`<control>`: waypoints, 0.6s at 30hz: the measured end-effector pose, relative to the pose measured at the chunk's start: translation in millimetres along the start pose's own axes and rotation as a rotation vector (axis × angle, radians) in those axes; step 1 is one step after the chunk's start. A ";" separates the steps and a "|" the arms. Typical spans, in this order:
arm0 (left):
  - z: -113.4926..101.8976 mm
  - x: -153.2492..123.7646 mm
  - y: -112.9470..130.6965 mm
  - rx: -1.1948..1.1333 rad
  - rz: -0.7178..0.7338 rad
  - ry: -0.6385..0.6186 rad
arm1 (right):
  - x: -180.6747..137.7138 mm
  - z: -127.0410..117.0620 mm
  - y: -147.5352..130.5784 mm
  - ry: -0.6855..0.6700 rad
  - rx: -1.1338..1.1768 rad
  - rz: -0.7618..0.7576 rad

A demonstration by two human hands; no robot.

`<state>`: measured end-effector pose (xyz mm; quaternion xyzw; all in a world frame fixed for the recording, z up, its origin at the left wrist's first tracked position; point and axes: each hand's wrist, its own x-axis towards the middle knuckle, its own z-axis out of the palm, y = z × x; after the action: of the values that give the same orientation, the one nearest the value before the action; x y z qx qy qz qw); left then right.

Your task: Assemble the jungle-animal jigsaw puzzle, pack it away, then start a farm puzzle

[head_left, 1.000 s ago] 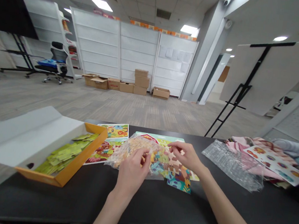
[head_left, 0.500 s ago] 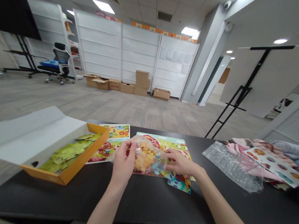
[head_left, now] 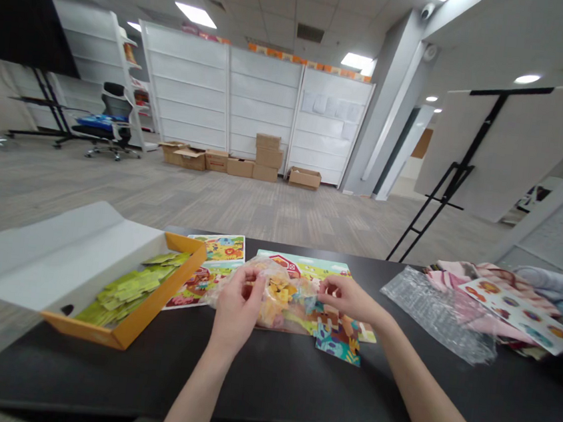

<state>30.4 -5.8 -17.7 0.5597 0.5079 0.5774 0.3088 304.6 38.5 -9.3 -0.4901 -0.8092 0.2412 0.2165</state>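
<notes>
A clear plastic bag (head_left: 280,298) of yellow and other coloured jigsaw pieces lies over a farm picture sheet (head_left: 328,268). My left hand (head_left: 241,297) is closed on the bag's left side, thumb on top. At the bag's right end is my right hand (head_left: 347,298), its fingers pinched together by some light blue pieces (head_left: 307,301); what they hold is too small to make out. Just below that hand, a few joined jigsaw pieces (head_left: 338,343) in teal and brown overlap the sheet's lower right corner.
An open yellow box (head_left: 133,323) of green pieces stands left, its white lid folded back. Picture cards (head_left: 217,248) lie beside it. On the right are bubble wrap (head_left: 439,315), a sticker sheet (head_left: 517,313) and folded cloth (head_left: 545,282). The black table (head_left: 263,384) ends close to me.
My right hand has drawn slightly right and up from the bag. The left hand has shifted a little right, and the bag has changed shape. More of the joined pieces shows.
</notes>
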 end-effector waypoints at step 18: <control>17.7 -15.9 8.7 0.186 0.125 -0.137 | -5.9 45.6 -41.1 0.181 -0.003 -0.322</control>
<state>52.1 -18.8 -17.4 0.6545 0.5012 0.5064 0.2529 252.0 8.5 -21.2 -0.3743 -0.8548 0.1573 0.3233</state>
